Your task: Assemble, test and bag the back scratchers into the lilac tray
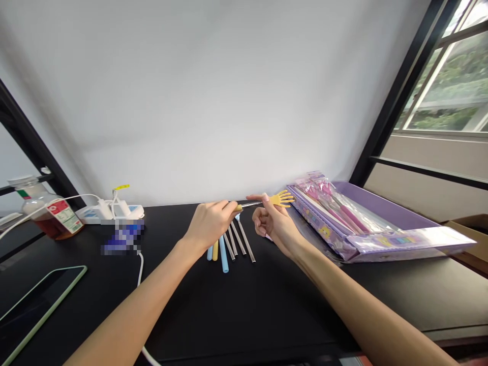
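Above the black desk, a yellow hand-shaped back scratcher (281,199) with a thin metal rod is held level between my two hands. My left hand (213,219) is closed around its yellow grip end. At the other end, my right hand (277,223) pinches the rod by the yellow head between thumb and index finger, its other fingers curled. Beneath them on the desk lie several bare metal rods (247,243), a few light blue foam-like tubes (224,256) and a yellow tube (215,250). My left hand partly hides their far ends.
To the right sits a purple display box (385,203) with pink back scratchers in clear wrappers (348,211). At left are a power strip (91,213) with white cables, a glass bottle (49,213) of dark liquid, a phone (38,300) and a blurred blue item (124,237).
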`<act>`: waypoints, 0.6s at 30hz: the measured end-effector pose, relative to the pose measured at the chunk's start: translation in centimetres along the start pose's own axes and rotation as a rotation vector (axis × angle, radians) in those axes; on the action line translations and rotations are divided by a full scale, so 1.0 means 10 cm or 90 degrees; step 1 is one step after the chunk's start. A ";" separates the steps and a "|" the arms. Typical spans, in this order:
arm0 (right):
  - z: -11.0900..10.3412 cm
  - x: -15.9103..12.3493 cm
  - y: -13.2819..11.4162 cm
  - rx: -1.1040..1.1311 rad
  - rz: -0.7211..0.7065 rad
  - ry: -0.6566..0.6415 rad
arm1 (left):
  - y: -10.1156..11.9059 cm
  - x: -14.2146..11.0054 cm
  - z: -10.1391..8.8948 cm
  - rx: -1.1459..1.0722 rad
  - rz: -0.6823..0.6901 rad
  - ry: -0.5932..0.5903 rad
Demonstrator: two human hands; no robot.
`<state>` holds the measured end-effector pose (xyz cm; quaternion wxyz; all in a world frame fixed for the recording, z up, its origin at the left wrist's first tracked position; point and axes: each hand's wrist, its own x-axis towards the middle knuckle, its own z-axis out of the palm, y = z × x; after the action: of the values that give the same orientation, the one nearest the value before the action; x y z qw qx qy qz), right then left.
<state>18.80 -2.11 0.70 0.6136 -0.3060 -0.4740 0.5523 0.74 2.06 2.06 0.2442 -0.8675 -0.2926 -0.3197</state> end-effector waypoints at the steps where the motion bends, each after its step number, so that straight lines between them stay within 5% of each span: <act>1: -0.01 0.01 -0.01 0.016 -0.007 0.025 | -0.01 0.00 -0.02 -0.010 -0.015 -0.004; 5: -0.11 0.04 -0.10 0.051 -0.063 0.090 | -0.03 -0.03 -0.09 -0.094 -0.055 -0.035; 12: -0.10 0.02 -0.08 -0.083 -0.073 0.061 | 0.07 -0.02 -0.06 -0.107 -0.052 -0.103; 18: -0.42 0.15 -0.29 0.147 -0.254 0.328 | -0.37 -0.09 -0.15 -0.016 -0.216 -0.150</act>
<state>23.71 -0.60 2.12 0.8398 -0.2654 -0.2881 0.3759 -2.86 3.42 3.29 0.1398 -0.8400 -0.4572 -0.2565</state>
